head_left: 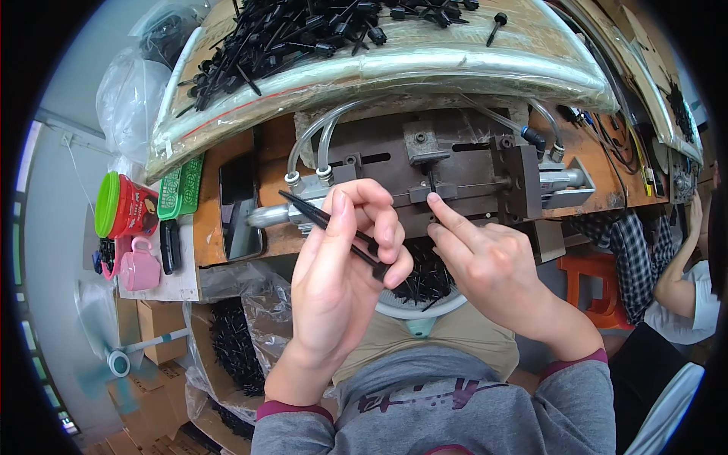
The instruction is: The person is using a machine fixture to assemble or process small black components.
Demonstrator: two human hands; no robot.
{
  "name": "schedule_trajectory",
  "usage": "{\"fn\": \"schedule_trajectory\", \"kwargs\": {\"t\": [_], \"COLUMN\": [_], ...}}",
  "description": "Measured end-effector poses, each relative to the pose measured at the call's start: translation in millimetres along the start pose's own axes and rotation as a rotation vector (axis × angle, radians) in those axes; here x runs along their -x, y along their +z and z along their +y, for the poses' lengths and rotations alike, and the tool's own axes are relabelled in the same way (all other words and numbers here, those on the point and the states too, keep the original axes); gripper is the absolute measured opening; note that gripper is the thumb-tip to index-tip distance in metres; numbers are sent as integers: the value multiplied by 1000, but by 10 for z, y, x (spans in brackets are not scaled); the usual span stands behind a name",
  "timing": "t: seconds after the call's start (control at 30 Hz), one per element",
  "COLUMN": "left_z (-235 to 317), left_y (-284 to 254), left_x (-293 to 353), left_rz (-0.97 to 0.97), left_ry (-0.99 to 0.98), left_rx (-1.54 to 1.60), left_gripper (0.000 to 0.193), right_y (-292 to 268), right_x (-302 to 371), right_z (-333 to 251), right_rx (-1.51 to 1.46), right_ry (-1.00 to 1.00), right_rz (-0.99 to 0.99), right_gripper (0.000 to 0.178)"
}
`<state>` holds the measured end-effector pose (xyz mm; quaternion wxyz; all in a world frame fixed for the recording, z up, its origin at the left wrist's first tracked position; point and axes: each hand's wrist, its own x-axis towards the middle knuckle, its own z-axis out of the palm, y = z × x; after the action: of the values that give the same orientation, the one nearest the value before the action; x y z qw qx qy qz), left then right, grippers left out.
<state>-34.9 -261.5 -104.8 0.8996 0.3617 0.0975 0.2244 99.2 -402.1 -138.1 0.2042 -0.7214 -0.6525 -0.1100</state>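
My left hand point(334, 262) is raised in front of the metal fixture, its fingers curled round slender black plastic pins point(309, 208). One pin points up to the left past the thumb; a thicker black end shows below the fingers. To its right my right hand point(485, 265) reaches forward with the index finger stretched out. That fingertip touches the small grey block point(444, 192) at the middle of the fixture point(462, 163), by a thin black pin point(432, 178) standing at the block. The right thumb is mostly hidden.
Black pins with round heads point(318, 34) are heaped on a plastic-wrapped cardboard tray point(379, 68) behind. Clear air hoses point(326, 144) run to cylinders. A bowl of black pins point(421, 284) is below my hands. A phone point(241, 205), green basket point(180, 189) and pink mug point(141, 265) are left. Another person's arm point(679, 265) shows right.
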Motion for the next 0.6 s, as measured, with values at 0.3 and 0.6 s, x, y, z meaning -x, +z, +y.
{"fn": "schedule_trajectory", "kwargs": {"t": [0.3, 0.6], "left_z": [-316, -107], "left_y": [9, -35], "left_x": [29, 281], "left_rz": [-64, -21], "left_ry": [-110, -110], "left_rx": [-64, -387], "left_gripper": [23, 74], "right_y": [-173, 38], "right_x": [-6, 135], "right_z": [-134, 48], "right_rx": [-298, -289], "right_ry": [-275, 125], "right_rz": [217, 77], "right_gripper": [35, 24]}}
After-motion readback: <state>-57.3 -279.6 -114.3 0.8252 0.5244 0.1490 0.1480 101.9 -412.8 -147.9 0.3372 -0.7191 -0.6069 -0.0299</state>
